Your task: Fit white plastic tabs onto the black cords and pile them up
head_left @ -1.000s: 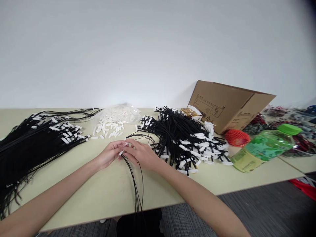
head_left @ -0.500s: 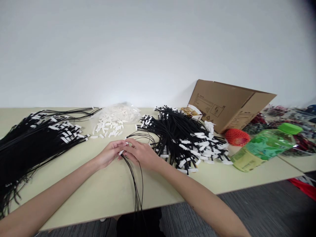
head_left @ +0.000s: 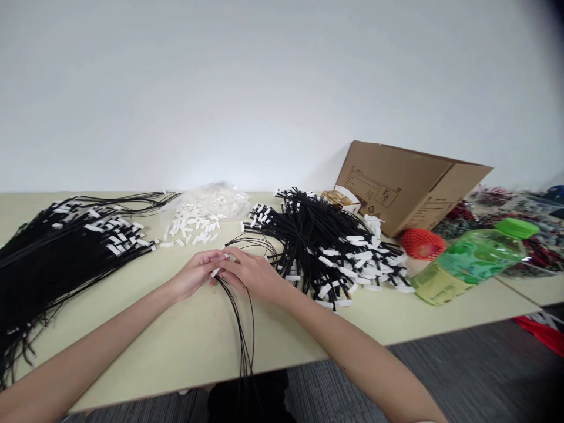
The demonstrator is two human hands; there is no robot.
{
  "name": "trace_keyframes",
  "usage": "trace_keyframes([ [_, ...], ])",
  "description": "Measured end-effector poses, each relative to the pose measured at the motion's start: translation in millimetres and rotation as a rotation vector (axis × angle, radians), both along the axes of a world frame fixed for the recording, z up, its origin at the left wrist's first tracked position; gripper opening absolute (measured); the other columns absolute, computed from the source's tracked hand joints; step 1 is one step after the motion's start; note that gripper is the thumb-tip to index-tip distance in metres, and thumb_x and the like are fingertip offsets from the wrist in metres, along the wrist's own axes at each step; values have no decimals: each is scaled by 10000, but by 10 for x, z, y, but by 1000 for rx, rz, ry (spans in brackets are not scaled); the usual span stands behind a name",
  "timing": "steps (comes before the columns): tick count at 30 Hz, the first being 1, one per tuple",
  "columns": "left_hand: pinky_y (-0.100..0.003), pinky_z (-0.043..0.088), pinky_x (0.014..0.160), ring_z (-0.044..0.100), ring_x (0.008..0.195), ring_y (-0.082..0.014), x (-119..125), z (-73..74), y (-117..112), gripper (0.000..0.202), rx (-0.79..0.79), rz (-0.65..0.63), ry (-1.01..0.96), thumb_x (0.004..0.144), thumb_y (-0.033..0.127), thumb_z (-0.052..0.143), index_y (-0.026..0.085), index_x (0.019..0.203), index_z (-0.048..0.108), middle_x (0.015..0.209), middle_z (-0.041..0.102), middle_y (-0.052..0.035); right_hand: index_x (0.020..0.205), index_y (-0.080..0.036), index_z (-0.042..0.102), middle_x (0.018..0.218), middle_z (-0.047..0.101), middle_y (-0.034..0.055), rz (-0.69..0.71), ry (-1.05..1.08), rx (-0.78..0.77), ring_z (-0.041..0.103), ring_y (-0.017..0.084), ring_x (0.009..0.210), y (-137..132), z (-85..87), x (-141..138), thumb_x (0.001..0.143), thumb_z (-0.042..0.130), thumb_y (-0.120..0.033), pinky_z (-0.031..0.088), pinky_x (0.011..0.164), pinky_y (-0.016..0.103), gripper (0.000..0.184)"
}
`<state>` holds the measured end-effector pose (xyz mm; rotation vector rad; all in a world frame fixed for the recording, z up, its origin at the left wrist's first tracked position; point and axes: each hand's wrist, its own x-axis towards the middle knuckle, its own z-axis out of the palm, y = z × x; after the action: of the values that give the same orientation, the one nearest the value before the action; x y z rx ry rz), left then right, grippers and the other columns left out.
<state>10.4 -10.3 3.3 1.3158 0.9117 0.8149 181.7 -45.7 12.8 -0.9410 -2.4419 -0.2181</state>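
My left hand [head_left: 197, 274] and my right hand [head_left: 252, 272] meet over the table, fingertips together in a pinch. Between them shows a small white plastic connector [head_left: 215, 272]. A few thin black cables [head_left: 239, 329] come out from under my right fingers and hang over the table's front edge. Their ends are partly hidden by the fingers. Just behind the hands, loose black cables curve toward a big pile of black cables with white connectors [head_left: 308, 235]. Farther back lies a clear bag [head_left: 227, 197] of loose white connectors [head_left: 198, 226], some spilled out of it.
Another heap of black cables [head_left: 57, 252] with white ends covers the table's left. To the right are a cardboard box [head_left: 396, 182], a red netted object [head_left: 423, 243] and a leaning green-capped bottle [head_left: 471, 258]. Tinsel-like items [head_left: 497, 217] lie farther right. A wall stands behind.
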Motion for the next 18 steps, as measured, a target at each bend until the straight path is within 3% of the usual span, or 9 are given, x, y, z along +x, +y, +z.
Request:
trace_keyframes([
  [18, -165, 328, 357, 460, 536, -96, 0, -16, 12, 236, 4, -14, 31, 694, 322, 638, 144, 843, 597, 672, 533, -12, 1081, -189, 475, 1172, 460, 81, -17, -29, -20, 548, 112, 788, -8, 1, 8, 917, 344, -276, 436, 610, 204, 228],
])
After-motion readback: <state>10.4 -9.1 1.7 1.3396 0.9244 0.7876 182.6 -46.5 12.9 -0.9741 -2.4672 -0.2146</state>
